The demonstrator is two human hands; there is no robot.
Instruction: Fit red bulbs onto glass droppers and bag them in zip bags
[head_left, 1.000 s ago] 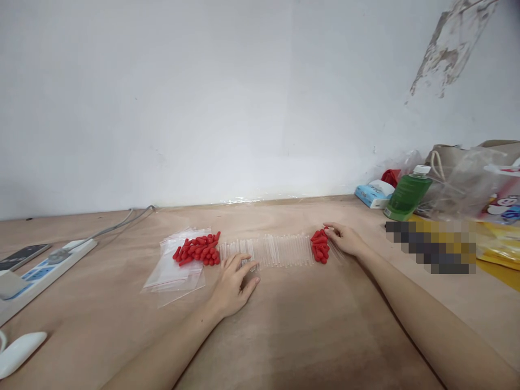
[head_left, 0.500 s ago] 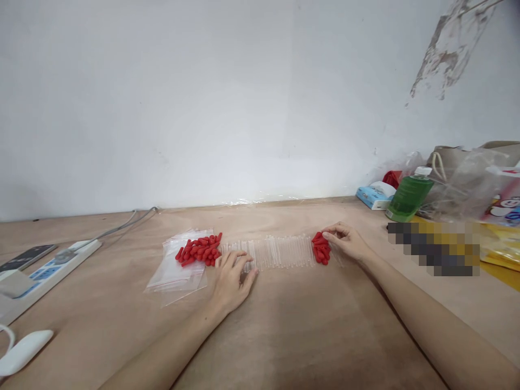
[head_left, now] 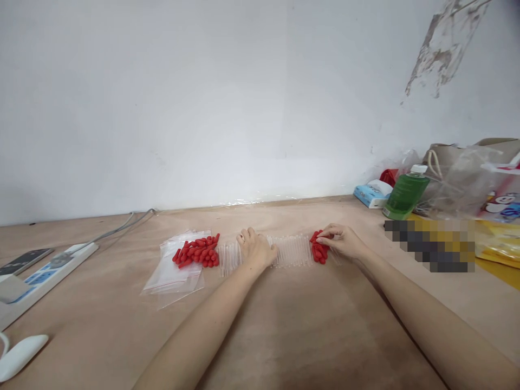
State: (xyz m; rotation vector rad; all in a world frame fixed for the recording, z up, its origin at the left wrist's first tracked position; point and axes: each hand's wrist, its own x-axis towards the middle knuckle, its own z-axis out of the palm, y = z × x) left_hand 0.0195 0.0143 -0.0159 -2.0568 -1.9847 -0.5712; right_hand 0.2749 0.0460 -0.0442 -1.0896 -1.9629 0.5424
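Note:
My left hand point(head_left: 255, 249) lies over the row of thin clear plastic tubes point(head_left: 290, 252), palm down, its bent fingers slightly apart and the thumb held out to the right. Some of the tubes are hidden beneath it. My right hand point(head_left: 341, 241) is at the right end of this row, thumb and fingertips pinched on one of the small red pieces in a little pile point(head_left: 319, 253). A larger heap of small red, round-ended pieces point(head_left: 199, 252) rests on clear zip bags point(head_left: 170, 279) at the left end of the row.
On the left are a white power strip point(head_left: 60, 273), a dark phone point(head_left: 26, 260) and a white rounded object point(head_left: 23, 356). At the right stand a blue tissue pack point(head_left: 369, 195), a green bottle point(head_left: 406, 192) and plastic bags point(head_left: 459, 184). A white wall point(head_left: 244, 108) closes off the table's back.
My left hand has moved right and slightly away from me, from the row's left end to farther along it. My right hand stays at the small red pile, its fingertips a little lower on it.

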